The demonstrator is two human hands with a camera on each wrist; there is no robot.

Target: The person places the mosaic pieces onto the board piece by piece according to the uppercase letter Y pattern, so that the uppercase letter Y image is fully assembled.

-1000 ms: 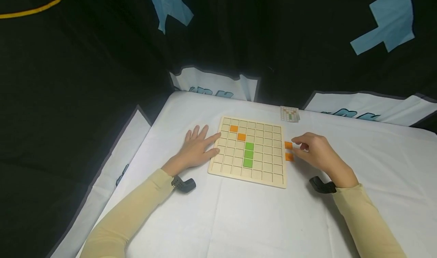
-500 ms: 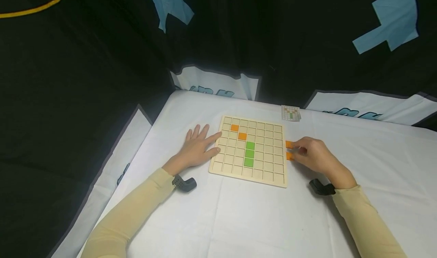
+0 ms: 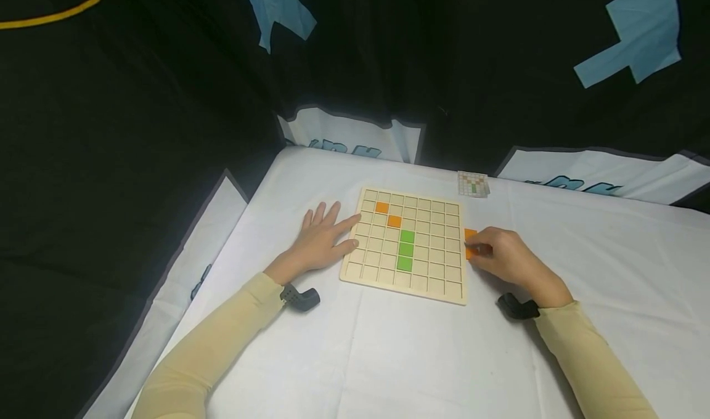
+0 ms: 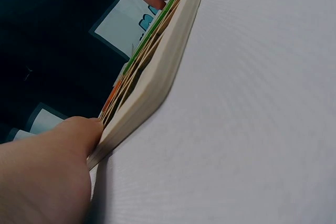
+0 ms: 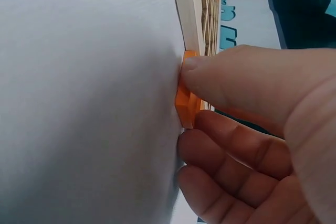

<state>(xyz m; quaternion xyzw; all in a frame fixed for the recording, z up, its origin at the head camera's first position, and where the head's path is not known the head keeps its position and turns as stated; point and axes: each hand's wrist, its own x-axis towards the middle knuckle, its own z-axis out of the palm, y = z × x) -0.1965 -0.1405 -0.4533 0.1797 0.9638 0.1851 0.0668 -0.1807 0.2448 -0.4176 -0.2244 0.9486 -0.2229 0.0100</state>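
A pale wooden grid board (image 3: 427,274) lies on the white table, with orange tiles (image 3: 394,222) and a column of green tiles (image 3: 407,249) in its cells. My left hand (image 3: 318,241) is spread flat, its thumb and forefinger resting on the board's left edge; the left wrist view shows the thumb (image 4: 79,132) on the rim. Along the board's right side, my right hand (image 3: 510,259) pinches an orange tile, partly hidden by the fingers. Another orange tile (image 3: 470,233) lies just beyond it. In the right wrist view the thumb presses the orange piece (image 5: 185,100) beside the board.
A small stack of cards (image 3: 473,184) printed with a coloured grid lies behind the board's right corner. White cloth (image 3: 388,357) covers the table. Dark curtains (image 3: 444,68) with blue tape stand behind and at the left.
My right hand has moved slightly nearer and closed its fingertips onto the nearer orange tile beside the board. The left hand stays in place on the board's edge.
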